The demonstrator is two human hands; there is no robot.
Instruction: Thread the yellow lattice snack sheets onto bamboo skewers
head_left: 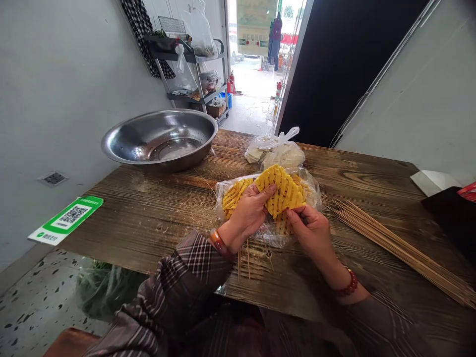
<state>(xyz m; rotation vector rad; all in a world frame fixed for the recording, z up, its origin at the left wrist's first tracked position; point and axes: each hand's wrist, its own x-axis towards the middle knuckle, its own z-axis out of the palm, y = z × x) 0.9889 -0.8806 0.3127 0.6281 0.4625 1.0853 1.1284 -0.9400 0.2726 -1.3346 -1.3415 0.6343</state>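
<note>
A yellow lattice-cut slab (284, 193), which looks like dried tofu, is held up above the table. My left hand (247, 210) grips its left side, thumb on the face that shows. At its lower right edge, the fingertips of my right hand (312, 230) pinch it. Below both hands lies an opened clear plastic bag (314, 186) with more yellow slabs (234, 196) in it. A few thin wooden skewers (249, 260) rest on the table near my left wrist. Whether a skewer is in the slab cannot be made out.
A wide steel basin (178, 163) stands at the back left of the wooden table (163, 198). Behind the slabs sits a tied plastic bag (284, 153) of pale pieces. On the right lies a bundle of skewers (401, 248). A QR-code card (72, 218) lies at the left edge.
</note>
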